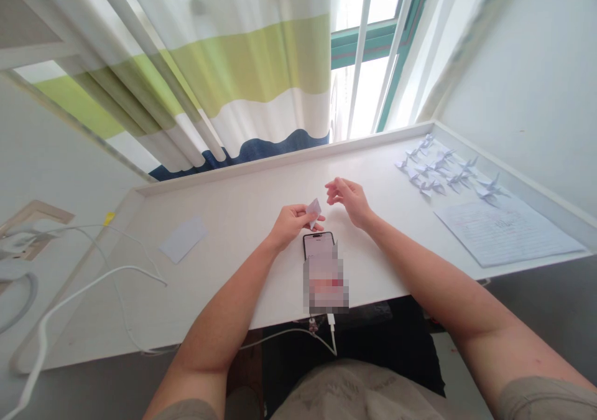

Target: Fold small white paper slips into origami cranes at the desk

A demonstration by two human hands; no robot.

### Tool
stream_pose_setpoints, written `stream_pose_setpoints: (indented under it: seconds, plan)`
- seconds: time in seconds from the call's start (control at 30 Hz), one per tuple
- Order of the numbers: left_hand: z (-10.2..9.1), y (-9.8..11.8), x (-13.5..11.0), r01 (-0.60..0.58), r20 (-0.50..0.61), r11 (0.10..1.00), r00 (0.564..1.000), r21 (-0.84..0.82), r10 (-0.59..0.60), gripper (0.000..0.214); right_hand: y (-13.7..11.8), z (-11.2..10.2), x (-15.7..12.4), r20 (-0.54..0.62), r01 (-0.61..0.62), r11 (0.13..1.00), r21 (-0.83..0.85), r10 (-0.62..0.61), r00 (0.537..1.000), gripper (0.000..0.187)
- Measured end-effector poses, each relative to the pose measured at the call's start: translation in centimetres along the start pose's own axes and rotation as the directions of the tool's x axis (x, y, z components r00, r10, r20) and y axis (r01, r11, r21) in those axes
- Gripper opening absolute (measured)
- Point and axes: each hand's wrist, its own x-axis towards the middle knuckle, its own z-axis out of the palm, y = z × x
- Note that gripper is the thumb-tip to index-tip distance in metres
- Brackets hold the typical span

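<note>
A small folded piece of white paper (pixel 314 211), roughly diamond-shaped, is pinched between the thumb and fingers of my left hand (pixel 290 224) over the middle of the desk. To its right, apart from the paper, my right hand (pixel 349 199) is raised with fingers loosely bent and spread; nothing shows in it. Just below my hands lies a phone (pixel 319 243), its lower part blurred out, with a white charging cable (pixel 331 323) at its near end.
Several folded paper cranes (pixel 438 168) stand at the back right of the white desk (pixel 252 221). In front of them lies a stack of written sheets (pixel 508 230). A blank paper sheet (pixel 183 239) rests at the left, near white cables (pixel 93 283). A raised rim (pixel 289 158) borders the desk's back.
</note>
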Motion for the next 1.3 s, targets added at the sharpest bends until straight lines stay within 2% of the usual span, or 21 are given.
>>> stream_pose_setpoints:
  seconds: [0.1,0.2,0.27,0.37,0.43,0.47,0.5,0.53,0.6,0.63,0.7,0.83,1.03,1.3]
  plan:
    - [-0.1,0.2,0.0,0.006,0.005,1.0,1.0,-0.008,-0.006,0.045,-0.6,0.3,-0.9,0.25,0.065,0.996,-0.057,-0.049,0.967,0.051]
    - [0.0,0.4,-0.1,0.006,0.033,1.0,0.999,-0.008,-0.006,0.046,-1.0,1.1,-1.6,0.334,0.095,0.992,-0.087,-0.061,0.94,0.042]
    - [0.1,0.4,-0.2,0.01,0.061,1.0,0.998,-0.01,-0.01,0.044,-0.9,1.4,-1.6,0.296,0.083,0.993,-0.081,-0.056,0.953,0.046]
    - [0.4,0.4,-0.4,0.036,0.113,0.999,0.993,0.013,-0.037,0.041,-0.7,1.0,-0.9,0.129,0.044,0.998,-0.051,-0.037,0.991,0.051]
    - [0.4,0.3,-0.4,0.039,0.115,0.999,0.993,0.024,-0.041,0.039,-0.5,0.5,-0.5,-0.005,0.002,1.0,0.004,-0.002,1.0,0.052]
    - [0.4,0.3,-0.4,0.03,0.1,0.999,0.994,0.02,-0.032,0.039,-0.5,0.3,-0.4,-0.011,-0.001,1.0,0.021,0.001,1.0,0.053]
    - [0.3,0.3,-0.3,0.017,0.08,1.0,0.997,0.011,-0.018,0.039,-0.5,0.2,-0.4,0.033,0.0,1.0,0.021,0.0,0.999,0.053]
    - [0.2,0.3,-0.3,0.002,0.058,1.0,0.998,0.004,-0.003,0.039,-0.5,0.2,-0.6,0.134,0.003,1.0,-0.003,-0.003,0.991,0.051]
    - [0.0,0.3,-0.2,-0.017,0.031,1.0,0.999,0.007,0.017,0.041,-0.5,0.5,-1.1,0.356,0.039,0.996,-0.08,-0.008,0.934,0.044]
    - [-0.1,0.3,-0.1,-0.021,0.029,1.0,0.999,0.014,0.02,0.042,-0.5,0.8,-1.3,0.393,0.059,0.992,-0.11,-0.011,0.919,0.042]
    - [-0.1,0.3,-0.1,-0.024,0.042,0.999,0.999,0.023,0.023,0.045,-0.4,1.4,-1.7,0.339,0.064,0.992,-0.112,-0.023,0.941,0.041]
    - [0.1,0.3,-0.1,-0.01,0.054,1.0,0.998,-0.01,0.011,0.054,-0.3,1.9,-1.7,0.303,-0.001,1.0,-0.03,0.01,0.953,0.044]
    - [0.0,0.5,-0.3,0.065,0.037,0.998,0.997,0.013,-0.066,0.049,-0.8,1.4,-1.4,0.223,0.022,0.999,-0.029,-0.015,0.975,0.046]
    - [0.4,0.9,-0.3,-0.074,-0.003,0.992,0.997,0.105,0.075,0.041,-0.9,1.7,-1.5,0.148,0.013,0.999,0.04,-0.019,0.989,0.047]
